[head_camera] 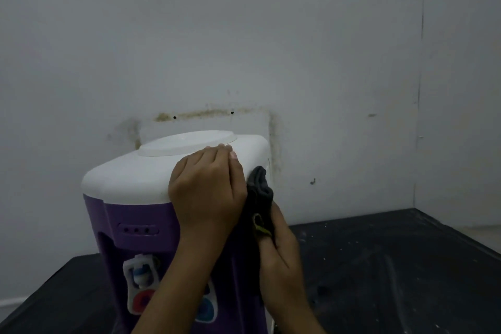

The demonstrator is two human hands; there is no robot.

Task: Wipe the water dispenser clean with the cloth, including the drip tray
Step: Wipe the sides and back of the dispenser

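A water dispenser (130,179) with a white top and a purple front stands on a dark counter against the wall. My left hand (206,187) rests flat on the right part of its white top, fingers straight toward the round lid. My right hand (282,255) grips a dark grey cloth (260,192) and holds it against the dispenser's right side, just under the top edge. Two taps, one red and one blue, show low on the front, partly behind my left forearm. The drip tray is out of view.
The dark counter (379,266) is speckled with pale dust and runs right to a corner where two white walls meet. The wall (244,49) right behind the dispenser carries brown stains and two small dark holes.
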